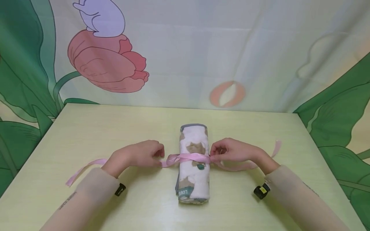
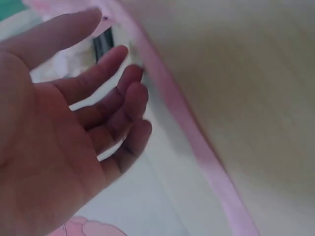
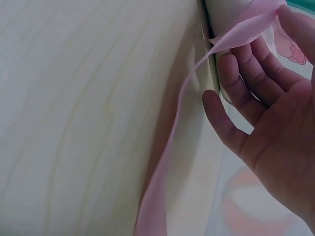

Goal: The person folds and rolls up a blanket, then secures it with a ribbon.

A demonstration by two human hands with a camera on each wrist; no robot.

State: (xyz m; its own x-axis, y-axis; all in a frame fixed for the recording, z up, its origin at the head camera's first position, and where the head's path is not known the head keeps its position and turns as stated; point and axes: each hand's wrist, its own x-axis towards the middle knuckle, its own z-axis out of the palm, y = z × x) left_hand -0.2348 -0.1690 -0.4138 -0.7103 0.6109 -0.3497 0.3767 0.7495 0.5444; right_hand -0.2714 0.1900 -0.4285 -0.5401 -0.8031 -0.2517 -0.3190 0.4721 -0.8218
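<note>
A rolled towel [image 1: 194, 183], white with brown and green patches and a grey edge, lies upright in the head view at the middle of the table. Around its middle runs a pink ribbon [image 1: 192, 157], crossed on top, its two ends trailing left and right. My left hand [image 1: 144, 154] is left of the roll; in the left wrist view its fingers [image 2: 135, 98] bend loosely, apart from the thumb, whose tip is by the ribbon [image 2: 182, 113]. Right at the roll's other side, my right hand [image 1: 235, 149] pinches the ribbon [image 3: 246, 29], thumb against it and fingers behind.
The pale wood-grain table [image 1: 130, 205] ends at a printed curtain [image 1: 185, 57] with flowers and leaves. Small black devices hang under both cuffs, one at the left wrist [image 1: 120, 189] and one at the right wrist [image 1: 261, 191].
</note>
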